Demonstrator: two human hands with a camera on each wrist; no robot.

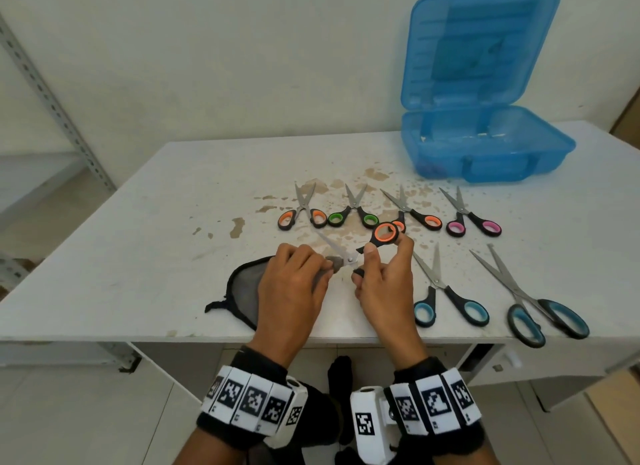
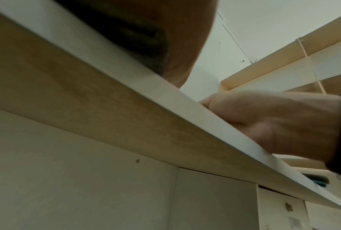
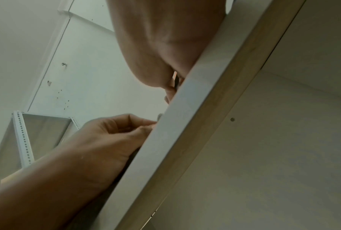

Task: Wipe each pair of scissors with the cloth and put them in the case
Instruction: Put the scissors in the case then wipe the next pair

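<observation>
**Wiping the orange-handled scissors**

My right hand grips the orange-handled scissors by their black handles, fingers curled round an orange-lined loop. The steel blades stand open, pointing left. My left hand pinches the grey cloth on one blade. Beyond my fingers to the right, the blue case sits open on the table.

The scissors have shiny bare-metal blades and matt black plastic handles with coloured inner rings. The case is glossy, translucent blue plastic. The cloth looks like soft dark grey fabric. The bench is matt white, stained and chipped.
</observation>
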